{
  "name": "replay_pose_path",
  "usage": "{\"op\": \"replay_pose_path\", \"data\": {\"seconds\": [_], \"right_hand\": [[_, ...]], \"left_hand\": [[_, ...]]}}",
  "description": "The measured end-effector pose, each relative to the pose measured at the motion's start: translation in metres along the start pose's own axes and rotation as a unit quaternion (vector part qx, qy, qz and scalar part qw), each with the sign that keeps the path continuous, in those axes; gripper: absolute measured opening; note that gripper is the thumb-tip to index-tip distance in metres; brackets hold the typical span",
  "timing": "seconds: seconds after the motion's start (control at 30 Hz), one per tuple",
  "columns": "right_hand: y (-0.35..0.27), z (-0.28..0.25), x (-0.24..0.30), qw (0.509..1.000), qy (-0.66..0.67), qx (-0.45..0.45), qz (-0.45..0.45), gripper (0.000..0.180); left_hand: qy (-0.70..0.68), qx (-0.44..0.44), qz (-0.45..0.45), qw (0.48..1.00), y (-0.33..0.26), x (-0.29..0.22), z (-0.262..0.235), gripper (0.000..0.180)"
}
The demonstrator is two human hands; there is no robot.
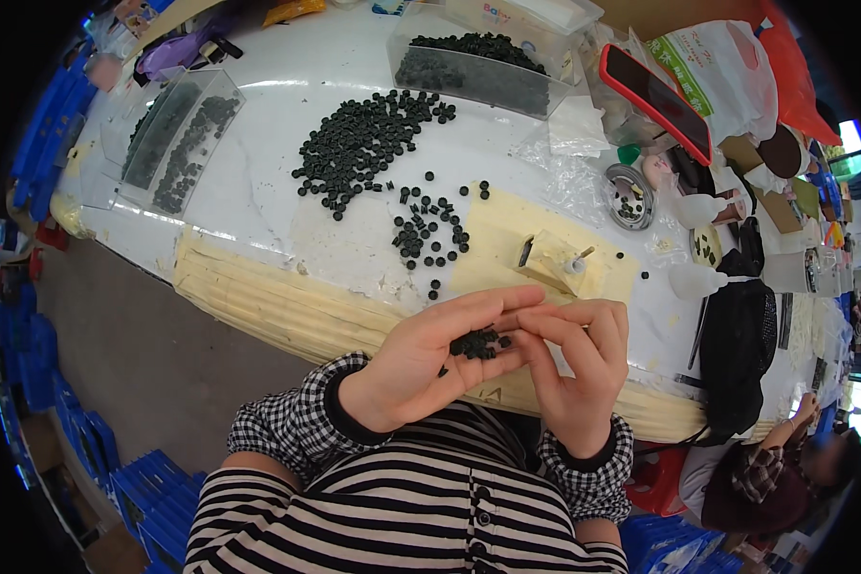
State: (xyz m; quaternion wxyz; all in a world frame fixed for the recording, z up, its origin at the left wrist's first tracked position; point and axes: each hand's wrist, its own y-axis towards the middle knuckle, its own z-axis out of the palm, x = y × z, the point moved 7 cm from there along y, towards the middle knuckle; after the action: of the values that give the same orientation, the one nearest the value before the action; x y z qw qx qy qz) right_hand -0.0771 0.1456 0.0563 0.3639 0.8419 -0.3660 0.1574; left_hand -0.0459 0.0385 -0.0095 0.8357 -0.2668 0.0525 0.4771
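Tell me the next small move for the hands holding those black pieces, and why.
Probably pinch one piece out of the palm. The left hand lies cupped and open with a small heap of black pieces on it, and the right hand fingertips already touch that heap, above the table edge.

Tabletop (258, 182): long, white, worn, padded cream edge.
Floor (124, 354): grey-brown, bare, left of the tabletop.
Crates (29, 143): blue, stacked along the floor beyond.
Window (851, 143): bright daylight, right of the tabletop.
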Motion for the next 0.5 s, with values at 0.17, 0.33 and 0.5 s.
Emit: {"op": "replay_pose_path", "data": {"seconds": [0.17, 0.33, 0.5], "right_hand": [[-0.004, -0.004, -0.012, 0.989, 0.112, -0.017, 0.09, 0.021], [-0.005, -0.003, -0.017, 0.975, 0.184, -0.041, 0.119, 0.019], [0.015, -0.035, -0.03, 0.987, 0.044, -0.096, 0.12, 0.021]], "left_hand": [[0.039, 0.04, -0.011, 0.998, 0.005, 0.012, -0.01, 0.03], [0.017, 0.068, -0.009, 0.997, 0.009, 0.014, -0.013, 0.024], [-0.008, 0.055, 0.008, 0.998, 0.01, 0.004, -0.011, 0.024]]}}
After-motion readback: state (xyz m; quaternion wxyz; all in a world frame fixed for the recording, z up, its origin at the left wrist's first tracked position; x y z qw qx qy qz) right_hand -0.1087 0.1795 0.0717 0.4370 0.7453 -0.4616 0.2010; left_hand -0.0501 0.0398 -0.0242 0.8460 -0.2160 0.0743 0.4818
